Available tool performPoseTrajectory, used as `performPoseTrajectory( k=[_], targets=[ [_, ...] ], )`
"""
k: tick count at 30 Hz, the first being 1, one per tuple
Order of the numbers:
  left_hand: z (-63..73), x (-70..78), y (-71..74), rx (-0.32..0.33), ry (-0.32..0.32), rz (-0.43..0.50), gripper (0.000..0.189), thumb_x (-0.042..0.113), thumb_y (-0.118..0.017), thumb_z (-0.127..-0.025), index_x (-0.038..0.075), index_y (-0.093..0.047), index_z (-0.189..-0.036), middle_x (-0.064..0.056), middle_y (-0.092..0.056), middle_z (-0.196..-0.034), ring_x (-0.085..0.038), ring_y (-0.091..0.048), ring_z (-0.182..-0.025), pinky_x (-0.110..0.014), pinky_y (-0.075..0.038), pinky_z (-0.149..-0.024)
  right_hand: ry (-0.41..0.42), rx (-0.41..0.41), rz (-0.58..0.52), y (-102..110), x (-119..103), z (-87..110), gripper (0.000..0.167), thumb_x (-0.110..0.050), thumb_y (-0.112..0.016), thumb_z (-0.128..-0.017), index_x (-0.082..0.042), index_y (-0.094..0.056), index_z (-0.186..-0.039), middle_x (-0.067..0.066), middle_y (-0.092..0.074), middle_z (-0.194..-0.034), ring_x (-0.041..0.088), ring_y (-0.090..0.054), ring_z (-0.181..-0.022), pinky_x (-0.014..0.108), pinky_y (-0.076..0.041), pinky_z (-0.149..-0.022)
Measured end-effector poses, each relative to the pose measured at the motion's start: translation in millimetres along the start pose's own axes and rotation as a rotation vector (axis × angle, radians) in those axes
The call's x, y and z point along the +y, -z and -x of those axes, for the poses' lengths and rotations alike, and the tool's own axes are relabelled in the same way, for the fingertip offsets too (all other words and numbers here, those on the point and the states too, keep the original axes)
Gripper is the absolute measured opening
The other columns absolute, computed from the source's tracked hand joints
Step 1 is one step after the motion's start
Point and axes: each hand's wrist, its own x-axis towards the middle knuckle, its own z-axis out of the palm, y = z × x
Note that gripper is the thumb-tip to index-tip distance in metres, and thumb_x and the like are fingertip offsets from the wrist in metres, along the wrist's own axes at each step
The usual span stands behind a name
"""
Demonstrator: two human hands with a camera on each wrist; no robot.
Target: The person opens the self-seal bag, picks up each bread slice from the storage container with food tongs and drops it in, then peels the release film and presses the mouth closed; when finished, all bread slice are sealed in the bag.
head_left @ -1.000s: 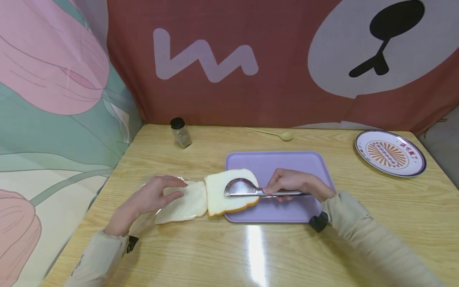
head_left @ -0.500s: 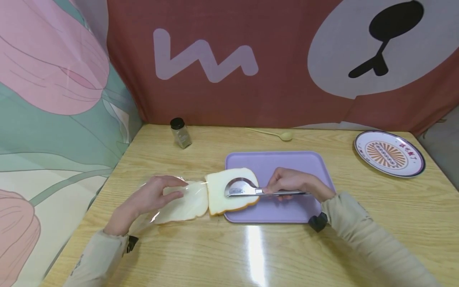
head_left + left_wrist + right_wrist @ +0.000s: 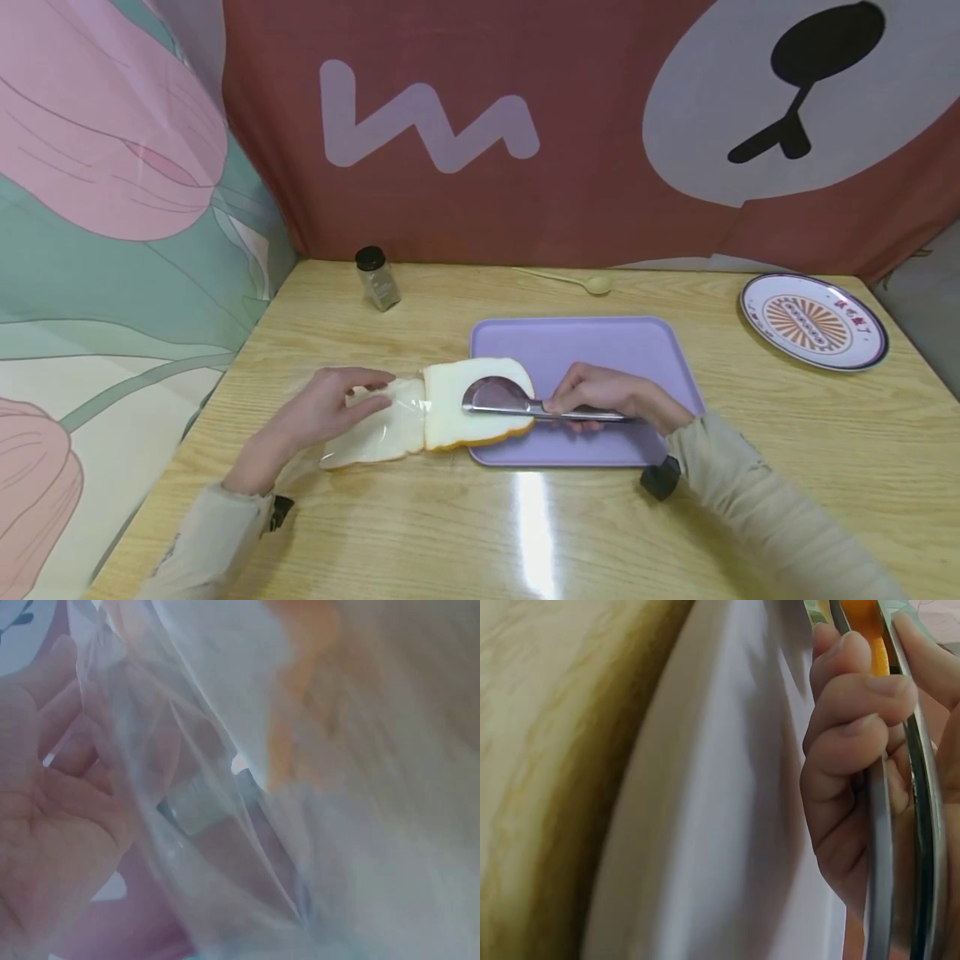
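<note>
Steel tongs gripped in right hand, left hand loosely spread against wrap, apparently aligning bread across tray's left rim, next likely needing level sliding.

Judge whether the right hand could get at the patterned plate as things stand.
Probably not while the right hand holds the tongs against a bread slice, though nothing visible blocks the way to the plate.

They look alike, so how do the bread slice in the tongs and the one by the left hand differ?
The tonged slice looks mostly bare; the left slice shows through clear plastic. The tonged slice partly overlaps the tray; the left slice lies off it. The tonged slice has a bolder orange-brown crust than the left slice. Both have white faces.
</note>
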Motion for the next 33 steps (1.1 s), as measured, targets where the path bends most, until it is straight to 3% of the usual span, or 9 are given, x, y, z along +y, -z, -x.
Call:
performPoseTrajectory(
  k=[7, 17, 22, 28, 33],
  targets=[
    [-15.0, 12.6, -8.6, 0.1, -0.091, -0.041, 0.014, 0.013, -0.074, -0.084, 0.006, -0.074, -0.097, -0.001, -0.071, -0.089, -0.014, -0.065, -0.083, -0.035, -0.054, -0.071, 0.017, -0.011, 0.002, -5, 1, -1.6, 0.041, -0.021, -0.064, -0.091, 0.019, -0.062, -0.08, 0.004, -0.056, -0.053, 0.008, -0.041, -0.038, 0.02, -0.036, -0.04],
    [-15.3, 19.9, -11.9, 0.005, -0.087, -0.05, 0.03, 0.021, -0.08, -0.079, 0.005, -0.072, -0.104, -0.004, -0.069, -0.1, -0.019, -0.064, -0.094, -0.038, -0.052, -0.084, 0.009, -0.015, 0.008, -5, 2, -2.0, 0.04, -0.022, -0.064, -0.091, 0.017, -0.064, -0.08, 0.004, -0.055, -0.052, 0.008, -0.041, -0.038, 0.02, -0.036, -0.04],
    [-14.9, 18.3, -12.2, -0.002, -0.093, -0.04, 0.029, 0.016, -0.079, -0.08, 0.003, -0.071, -0.105, -0.005, -0.07, -0.099, -0.019, -0.065, -0.091, -0.036, -0.053, -0.081, 0.003, -0.016, -0.004, -5, 2, -2.1, 0.042, -0.022, -0.065, -0.091, 0.018, -0.062, -0.08, 0.004, -0.055, -0.052, 0.008, -0.041, -0.038, 0.02, -0.036, -0.04],
    [-16.2, 17.4, -14.6, 0.062, -0.149, -0.083, 0.012, 0.012, -0.079, -0.079, 0.008, -0.075, -0.09, -0.004, -0.069, -0.093, -0.018, -0.065, -0.087, -0.035, -0.053, -0.078, -0.002, -0.019, -0.007, -5, 1, -1.6, 0.045, -0.022, -0.064, -0.091, 0.021, -0.059, -0.079, 0.004, -0.056, -0.052, 0.008, -0.041, -0.038, 0.02, -0.036, -0.041],
    [-15.7, 19.7, -14.6, 0.15, -0.175, -0.121, 0.011, 0.012, -0.083, -0.074, 0.01, -0.077, -0.084, -0.005, -0.065, -0.094, -0.02, -0.059, -0.089, -0.035, -0.052, -0.074, -0.003, -0.026, -0.006, -4, 2, -0.8, 0.043, -0.022, -0.064, -0.091, 0.019, -0.061, -0.08, 0.004, -0.056, -0.053, 0.008, -0.042, -0.038, 0.02, -0.036, -0.04]
  ],
)
